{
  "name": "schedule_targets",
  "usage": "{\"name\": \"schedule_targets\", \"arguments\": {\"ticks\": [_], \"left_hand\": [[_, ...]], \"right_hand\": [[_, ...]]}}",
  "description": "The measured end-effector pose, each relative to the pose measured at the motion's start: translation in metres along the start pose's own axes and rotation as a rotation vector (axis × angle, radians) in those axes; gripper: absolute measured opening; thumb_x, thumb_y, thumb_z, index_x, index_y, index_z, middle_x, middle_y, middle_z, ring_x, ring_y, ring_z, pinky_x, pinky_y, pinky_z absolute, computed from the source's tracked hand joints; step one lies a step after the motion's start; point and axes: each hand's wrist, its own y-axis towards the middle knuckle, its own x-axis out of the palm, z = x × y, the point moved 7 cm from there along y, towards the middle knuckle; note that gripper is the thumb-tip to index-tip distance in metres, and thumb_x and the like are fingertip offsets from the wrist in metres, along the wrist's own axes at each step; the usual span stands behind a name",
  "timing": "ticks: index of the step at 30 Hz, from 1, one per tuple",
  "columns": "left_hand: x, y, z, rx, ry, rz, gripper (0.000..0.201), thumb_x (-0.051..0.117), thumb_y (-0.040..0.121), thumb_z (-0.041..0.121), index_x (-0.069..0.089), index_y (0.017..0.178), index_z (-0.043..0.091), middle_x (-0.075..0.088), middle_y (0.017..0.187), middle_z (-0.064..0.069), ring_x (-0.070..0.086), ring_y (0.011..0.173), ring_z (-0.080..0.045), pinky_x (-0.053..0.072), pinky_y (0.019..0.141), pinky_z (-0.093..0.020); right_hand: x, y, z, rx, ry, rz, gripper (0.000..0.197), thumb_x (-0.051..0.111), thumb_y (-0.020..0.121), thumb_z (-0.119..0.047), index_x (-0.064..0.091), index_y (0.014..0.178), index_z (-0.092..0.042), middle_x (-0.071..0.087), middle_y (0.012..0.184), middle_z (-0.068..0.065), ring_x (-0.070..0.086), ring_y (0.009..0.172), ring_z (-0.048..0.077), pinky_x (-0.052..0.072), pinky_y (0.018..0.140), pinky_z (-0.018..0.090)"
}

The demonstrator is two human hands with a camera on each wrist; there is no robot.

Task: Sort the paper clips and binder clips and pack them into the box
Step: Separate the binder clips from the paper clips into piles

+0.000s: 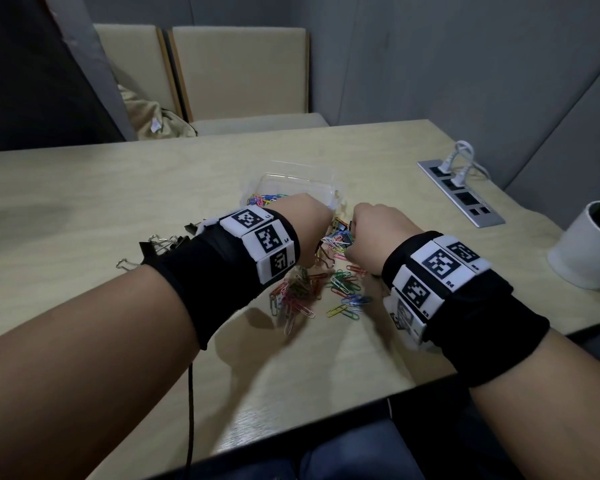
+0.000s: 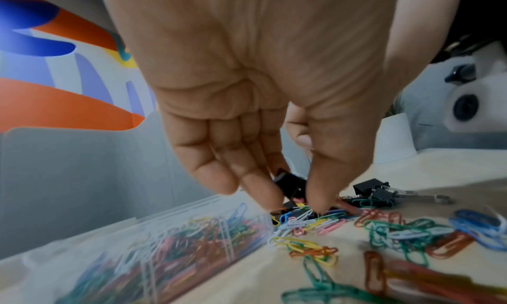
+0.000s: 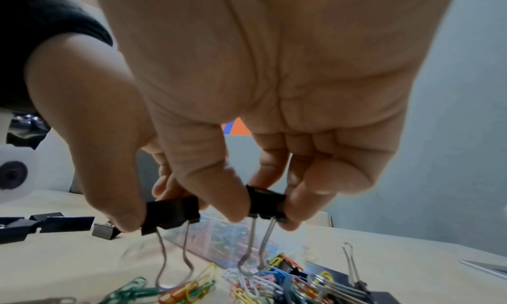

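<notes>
Both hands hover over a mixed heap of coloured paper clips [image 1: 309,292] and black binder clips, just in front of the clear plastic box [image 1: 291,181]. My left hand [image 1: 314,230] pinches a black binder clip [image 2: 290,183] between thumb and fingers. My right hand [image 1: 364,230] pinches a second black binder clip [image 3: 267,202], whose wire handles hang down and catch a white paper clip. The box [image 2: 192,239] holds many coloured paper clips. Several binder clips [image 1: 163,242] lie grouped on the table to the left.
A power socket strip [image 1: 461,192] with white plugs is set into the table at the right, next to a white plant pot [image 1: 589,251]. Two beige chairs [image 1: 239,74] stand behind the table. A dark cable [image 1: 189,410] hangs over the near edge.
</notes>
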Motion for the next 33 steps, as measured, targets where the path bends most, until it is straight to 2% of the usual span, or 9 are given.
{"name": "schedule_targets", "arguments": {"ticks": [3, 7, 10, 15, 19, 24, 27, 30, 33], "left_hand": [[-0.001, -0.007, -0.007, 0.023, -0.043, 0.037, 0.029, 0.065, 0.082, 0.02, 0.063, 0.11, 0.015, 0.068, 0.099, -0.003, 0.063, 0.094, -0.024, 0.046, 0.067, -0.029], [-0.003, -0.016, -0.032, -0.024, -0.176, 0.109, 0.033, 0.069, 0.079, 0.027, 0.064, 0.111, 0.021, 0.068, 0.1, 0.003, 0.062, 0.094, -0.02, 0.052, 0.08, -0.029], [-0.001, -0.021, -0.052, -0.088, -0.224, 0.107, 0.038, 0.074, 0.077, 0.04, 0.065, 0.109, 0.021, 0.07, 0.101, 0.003, 0.062, 0.095, -0.019, 0.044, 0.075, -0.024], [0.018, -0.028, -0.088, -0.247, -0.195, -0.003, 0.049, 0.067, 0.077, 0.057, 0.073, 0.098, 0.013, 0.074, 0.095, -0.005, 0.067, 0.09, -0.024, 0.049, 0.075, -0.03], [0.028, -0.036, -0.102, -0.297, -0.285, 0.003, 0.039, 0.072, 0.078, 0.045, 0.071, 0.108, 0.02, 0.072, 0.1, 0.001, 0.064, 0.092, -0.019, 0.048, 0.08, -0.027], [0.033, -0.045, -0.107, -0.297, -0.411, 0.001, 0.036, 0.077, 0.075, 0.027, 0.067, 0.109, 0.024, 0.072, 0.094, 0.008, 0.055, 0.079, -0.01, 0.04, 0.072, -0.021], [0.036, -0.046, -0.111, -0.339, -0.381, -0.013, 0.037, 0.079, 0.071, 0.03, 0.068, 0.106, 0.024, 0.073, 0.096, 0.006, 0.06, 0.083, -0.014, 0.043, 0.071, -0.022], [0.039, -0.047, -0.119, -0.408, -0.351, -0.017, 0.033, 0.079, 0.071, 0.039, 0.071, 0.096, 0.02, 0.075, 0.087, 0.004, 0.067, 0.087, -0.015, 0.051, 0.076, -0.026], [0.046, -0.049, -0.123, -0.44, -0.325, -0.054, 0.035, 0.074, 0.076, 0.04, 0.073, 0.1, 0.015, 0.076, 0.088, 0.001, 0.069, 0.09, -0.018, 0.053, 0.078, -0.028]], "right_hand": [[0.001, 0.004, -0.007, -0.017, 0.0, 0.017, 0.02, 0.059, 0.087, -0.017, 0.052, 0.104, -0.011, 0.046, 0.092, 0.007, 0.051, 0.087, 0.028, 0.038, 0.069, 0.029], [0.002, 0.008, -0.015, -0.031, -0.01, 0.031, 0.019, 0.059, 0.086, -0.02, 0.049, 0.1, -0.013, 0.05, 0.093, 0.008, 0.05, 0.085, 0.028, 0.038, 0.068, 0.03], [0.003, 0.011, -0.024, -0.049, 0.02, 0.033, 0.022, 0.057, 0.086, -0.02, 0.052, 0.106, -0.011, 0.055, 0.096, 0.008, 0.053, 0.088, 0.029, 0.042, 0.069, 0.031], [0.004, 0.02, -0.05, -0.104, 0.209, 0.082, 0.019, 0.059, 0.086, -0.021, 0.058, 0.103, -0.012, 0.064, 0.1, 0.006, 0.059, 0.093, 0.026, 0.042, 0.07, 0.028], [0.01, 0.028, -0.069, -0.121, 0.334, 0.081, 0.01, 0.065, 0.085, -0.023, 0.057, 0.09, -0.019, 0.068, 0.101, 0.004, 0.062, 0.096, 0.023, 0.042, 0.071, 0.026], [0.013, 0.033, -0.077, -0.158, 0.288, 0.047, 0.017, 0.063, 0.084, -0.017, 0.064, 0.101, -0.015, 0.067, 0.106, 0.004, 0.061, 0.1, 0.024, 0.044, 0.076, 0.027], [0.014, 0.033, -0.079, -0.185, 0.292, 0.045, 0.016, 0.063, 0.084, -0.015, 0.068, 0.1, -0.018, 0.068, 0.107, 0.002, 0.061, 0.102, 0.022, 0.047, 0.083, 0.026], [0.023, 0.033, -0.087, -0.232, 0.272, -0.01, 0.029, 0.063, 0.086, -0.019, 0.064, 0.114, -0.023, 0.067, 0.116, -0.001, 0.061, 0.109, 0.02, 0.049, 0.093, 0.029], [0.023, 0.028, -0.087, -0.244, 0.173, -0.018, 0.03, 0.056, 0.088, -0.016, 0.06, 0.118, -0.018, 0.061, 0.119, 0.006, 0.059, 0.109, 0.025, 0.049, 0.092, 0.033]]}}
